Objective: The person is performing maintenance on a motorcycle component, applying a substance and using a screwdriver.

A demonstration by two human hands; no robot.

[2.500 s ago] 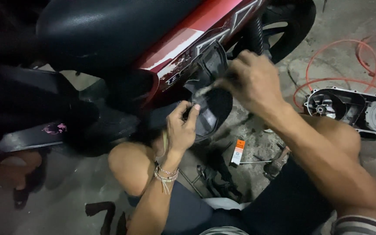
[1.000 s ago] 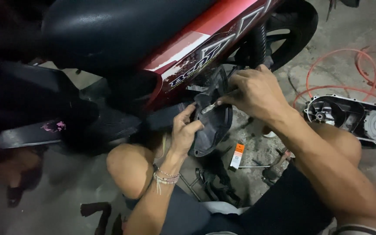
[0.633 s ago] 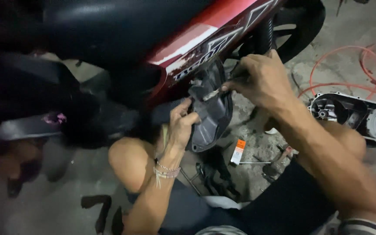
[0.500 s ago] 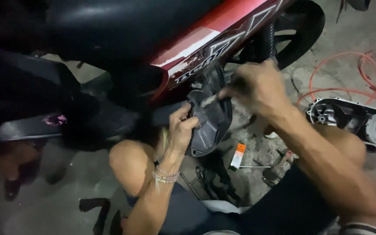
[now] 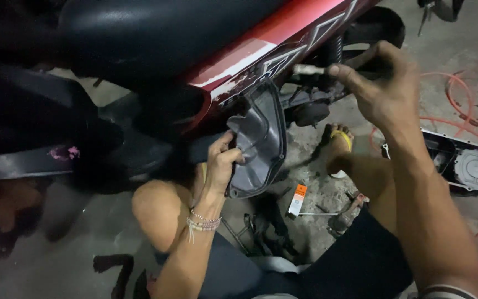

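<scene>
Crouching beside a red motorcycle [image 5: 283, 44] with a black seat [image 5: 156, 33], the person works at its side, one bare knee [image 5: 159, 207] raised. Left hand [image 5: 222, 163] grips the lower left edge of a dark plastic cover [image 5: 261, 141], fingers [image 5: 238, 156] curled shut around its rim; the cover stands roughly upright, tilted against the bodywork just below the red panel. Beaded bracelets [image 5: 203, 223] sit on that wrist. Right hand [image 5: 383, 88] is raised near the rear shock spring [image 5: 330, 52], closed around a slim tool [image 5: 308, 69] whose pale tip points left, forefinger laid along the shaft. Tool tip is apart from the cover, above and to its right. On the concrete floor [image 5: 327, 188] lie a small orange-and-white box [image 5: 297, 199], a loose engine side casing [image 5: 466, 163] at far right, and an orange hose [image 5: 460, 83] looping behind the right forearm. A foot in a yellow-strapped sandal [image 5: 339, 145] rests beyond the cover
</scene>
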